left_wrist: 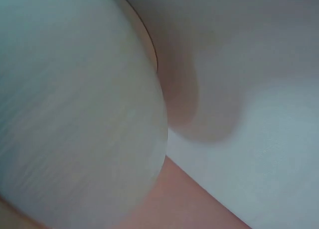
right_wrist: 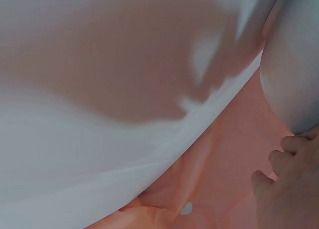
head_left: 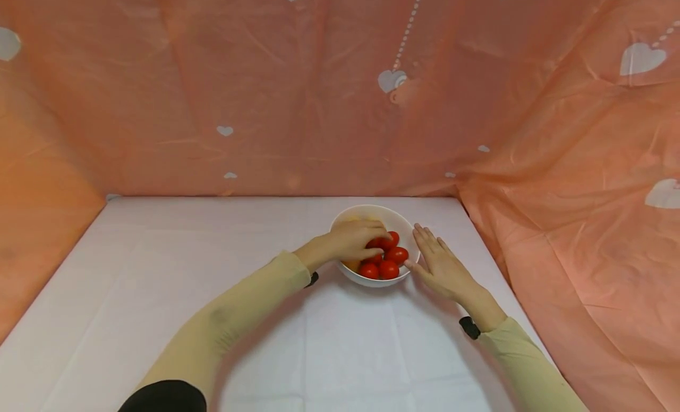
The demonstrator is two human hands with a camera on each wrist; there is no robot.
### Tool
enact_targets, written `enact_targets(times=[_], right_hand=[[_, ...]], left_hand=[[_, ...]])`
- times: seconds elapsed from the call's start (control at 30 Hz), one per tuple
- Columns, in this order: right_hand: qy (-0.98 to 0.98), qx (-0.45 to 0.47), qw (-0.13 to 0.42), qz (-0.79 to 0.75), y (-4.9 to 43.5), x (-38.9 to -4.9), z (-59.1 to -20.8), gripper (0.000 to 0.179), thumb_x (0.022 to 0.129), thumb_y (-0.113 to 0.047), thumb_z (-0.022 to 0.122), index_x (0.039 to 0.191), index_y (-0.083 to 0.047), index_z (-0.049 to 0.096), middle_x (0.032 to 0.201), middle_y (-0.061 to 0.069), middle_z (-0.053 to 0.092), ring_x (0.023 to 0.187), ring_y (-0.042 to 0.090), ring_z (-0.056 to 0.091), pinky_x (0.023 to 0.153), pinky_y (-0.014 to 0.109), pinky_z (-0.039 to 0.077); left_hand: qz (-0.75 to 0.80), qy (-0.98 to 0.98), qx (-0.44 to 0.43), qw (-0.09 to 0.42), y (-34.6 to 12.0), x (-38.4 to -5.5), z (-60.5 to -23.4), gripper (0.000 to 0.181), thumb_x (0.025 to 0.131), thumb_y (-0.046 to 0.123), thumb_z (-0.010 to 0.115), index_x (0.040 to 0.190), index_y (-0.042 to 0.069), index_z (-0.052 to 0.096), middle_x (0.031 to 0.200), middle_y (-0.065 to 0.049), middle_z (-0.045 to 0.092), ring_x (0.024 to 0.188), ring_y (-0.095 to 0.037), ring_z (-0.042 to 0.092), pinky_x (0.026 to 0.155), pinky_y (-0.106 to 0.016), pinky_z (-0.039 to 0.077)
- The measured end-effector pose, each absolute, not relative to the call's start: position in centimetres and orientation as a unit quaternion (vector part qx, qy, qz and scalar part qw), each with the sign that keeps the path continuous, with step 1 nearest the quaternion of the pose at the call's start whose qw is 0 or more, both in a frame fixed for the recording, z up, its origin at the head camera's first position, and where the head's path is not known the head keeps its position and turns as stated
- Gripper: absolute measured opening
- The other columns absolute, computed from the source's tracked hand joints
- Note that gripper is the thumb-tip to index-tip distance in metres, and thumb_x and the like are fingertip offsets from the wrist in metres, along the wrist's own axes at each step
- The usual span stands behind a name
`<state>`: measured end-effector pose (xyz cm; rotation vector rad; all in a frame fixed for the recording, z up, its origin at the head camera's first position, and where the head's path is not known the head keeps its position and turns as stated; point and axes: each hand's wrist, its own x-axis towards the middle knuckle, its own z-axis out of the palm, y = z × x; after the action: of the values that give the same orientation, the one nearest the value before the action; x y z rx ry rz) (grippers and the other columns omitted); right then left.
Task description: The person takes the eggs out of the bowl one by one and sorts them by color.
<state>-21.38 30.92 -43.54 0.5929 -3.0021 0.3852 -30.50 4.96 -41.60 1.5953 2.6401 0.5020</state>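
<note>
A white bowl (head_left: 372, 284) stands toward the back right of the table, with several red tomatoes (head_left: 389, 269) in it. Something yellow-orange (head_left: 352, 264) shows at its left inside, mostly covered by my left hand (head_left: 353, 239). That hand reaches over the left rim, its fingers and thumb curled about a tomato (head_left: 380, 243). My right hand (head_left: 441, 267) lies along the bowl's right side, fingers straight and thumb at the rim. In the left wrist view the bowl's outer wall (left_wrist: 84, 109) fills the left. The right wrist view shows the bowl (right_wrist: 294, 74) above my right fingers (right_wrist: 281, 162).
A white cloth covers the table (head_left: 212, 270). Orange curtain sheets (head_left: 297, 93) with pale hearts rise behind it and at both sides. The table's right edge runs close beside my right forearm (head_left: 531, 365).
</note>
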Motion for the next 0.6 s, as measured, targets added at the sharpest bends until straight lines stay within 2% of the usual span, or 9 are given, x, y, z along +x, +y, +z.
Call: enact_targets(times=[0.23,0.6], right_hand=[[-0.971,0.201,0.046,0.125,31.0,-21.5,-43.8,0.083,0.105,-0.047,0.055,0.162,0.004,0.023,0.17,0.021,0.02,0.156,0.043,0.019,0.123,0.063,0.019],[-0.971,0.196,0.045,0.126,30.9,-21.5,-43.8,0.082,0.104,-0.045,0.057,0.162,0.004,0.024,0.17,0.02,0.021,0.157,0.041,0.019,0.124,0.062,0.018]], left_hand=[[0.129,0.849,0.512,0.008,6.1,-31.9,-41.9,0.038,0.1,0.027,0.072,0.135,0.014,0.067,0.134,-0.002,0.063,0.128,-0.02,0.056,0.115,-0.035,0.042],[0.142,0.855,0.499,0.019,7.2,-33.1,-42.1,0.05,0.092,0.027,0.081,0.139,0.019,0.067,0.139,0.003,0.064,0.134,-0.016,0.054,0.119,-0.037,0.037]])
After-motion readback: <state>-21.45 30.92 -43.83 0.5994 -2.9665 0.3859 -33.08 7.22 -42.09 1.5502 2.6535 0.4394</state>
